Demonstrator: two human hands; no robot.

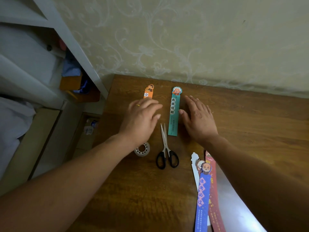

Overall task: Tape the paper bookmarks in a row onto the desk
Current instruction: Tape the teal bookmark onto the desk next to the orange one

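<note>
The left grip (142, 114) lies flat and open with fingers straight, holding nothing. It is spread over the lower part of an orange bookmark (149, 92), of which only the cartoon head and top strip show above the knuckles. The hand is slightly blurred, so I cannot tell whether it presses the paper or hovers just above it. The right grip (199, 118) is equally flat and empty, palm down on or just over the desk (250, 131), with its thumb tip at the right edge of a teal bookmark (174, 113). These two bookmarks stand side by side, heads toward the wall, in the upper middle of the frame, and they look like the start of the row. No strip of tape shows on either one. Clear tape would be hard to see here, so whether they are fastened down cannot be said. Just below the row, a pair of black-handled scissors (166, 148) lies closed, with its blades pointing up between the two grips. A roll of clear tape (142, 149) sits to their left, partly under the left wrist, and neither tool is in hand. At the lower right, beside the right forearm, a loose pile waits — a blue bookmark (204, 195) on top, a red one (212, 190) and a white one (194, 164) beneath. By my judgement two are placed and at least three remain to lay and tape, so the task is under halfway.
</note>
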